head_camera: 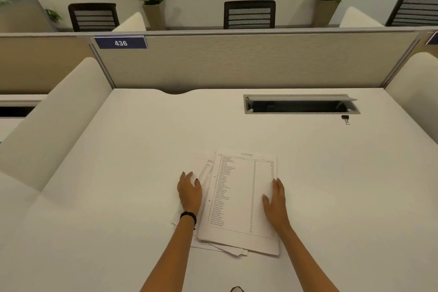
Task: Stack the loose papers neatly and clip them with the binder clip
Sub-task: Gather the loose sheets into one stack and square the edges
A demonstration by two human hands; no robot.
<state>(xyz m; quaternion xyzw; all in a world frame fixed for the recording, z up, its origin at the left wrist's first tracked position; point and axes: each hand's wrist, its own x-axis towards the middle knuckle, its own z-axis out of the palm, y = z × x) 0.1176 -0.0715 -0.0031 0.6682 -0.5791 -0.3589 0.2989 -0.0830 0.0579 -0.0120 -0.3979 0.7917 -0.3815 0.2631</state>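
Hands (189, 193) (275, 204) flat, seemingly bracketing skewed papers (239, 197); binder clip (345, 119) apart

Desk top (147, 173): smooth, matt, off-white, laminate in look, no visible grain. Papers (239, 197), centre of frame: thin white printed sheets, matt; the lower edges of the underlying sheets are creased and uneven. Binder clip (345, 119), upper right of the desk: black body with bright wire handles, metal in look. Cable tray (301, 104): grey flap and rim, smooth with a dull sheen. Partition panel (237, 61): beige woven cloth, matt, in a grey metal frame. Wristband (189, 217) on the left wrist: black, seemingly braided or beaded.
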